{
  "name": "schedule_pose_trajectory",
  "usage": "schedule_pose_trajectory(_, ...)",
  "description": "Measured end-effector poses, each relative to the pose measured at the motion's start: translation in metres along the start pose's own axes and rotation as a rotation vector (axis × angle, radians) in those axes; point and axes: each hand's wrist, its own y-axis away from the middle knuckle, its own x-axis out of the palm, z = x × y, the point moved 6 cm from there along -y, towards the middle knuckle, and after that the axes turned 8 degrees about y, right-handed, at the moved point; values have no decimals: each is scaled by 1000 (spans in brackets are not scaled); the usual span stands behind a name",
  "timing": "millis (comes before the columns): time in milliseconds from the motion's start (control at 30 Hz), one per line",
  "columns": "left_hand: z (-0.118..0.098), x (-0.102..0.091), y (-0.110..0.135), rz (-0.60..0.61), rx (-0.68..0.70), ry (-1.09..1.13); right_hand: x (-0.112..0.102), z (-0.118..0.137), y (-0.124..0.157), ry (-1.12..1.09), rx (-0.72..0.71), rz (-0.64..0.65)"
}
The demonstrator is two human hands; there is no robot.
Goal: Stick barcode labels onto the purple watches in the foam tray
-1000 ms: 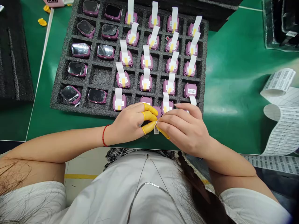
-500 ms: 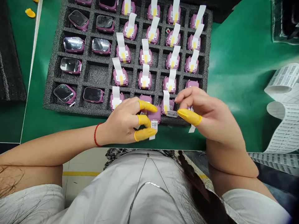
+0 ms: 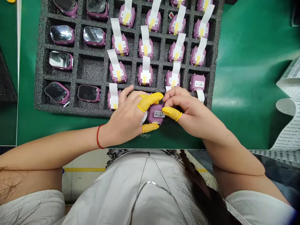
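A purple smartwatch body [image 3: 156, 115] is held back side up at the tray's front edge, with a printed label on its back. My left hand [image 3: 127, 111] wears yellow finger cots and is closed round the watch's left side, thumb below and fingers above. My right hand [image 3: 191, 107], one yellow cot on the thumb, pinches at the watch's upper right edge, close to the left fingertips. What the pinch holds, if anything, is too small to tell. A white printed strip [image 3: 144, 118] shows beside the watch, partly under my left hand.
A black foam tray [image 3: 89, 110] holds several purple watches in compartments, some screen up, others back up with white strips and yellow tabs. A small clear film [image 3: 144, 135] lies on the green table [image 3: 77, 123]. Curled label sheets [image 3: 286, 125] stand at the right.
My right hand has moved left to the watch; the clear piece at its fingertips no longer shows there. My left fingers have shifted on the watch, and the view has moved closer to the tray.
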Motion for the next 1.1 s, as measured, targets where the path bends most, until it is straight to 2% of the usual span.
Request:
schedule_pose_trajectory(400,2,3,1,-4,23,-1,4,2,2,34,3,-37)
schedule_pose_trajectory(600,2,4,2,2,7,-28,6,4,4,56,57,3)
schedule_pose_trajectory(933,2,4,1,-4,25,-47,6,4,5,70,61,5)
schedule_pose_trajectory(1100,4,6,1,23,-12,-29,6,5,4,77,68,16)
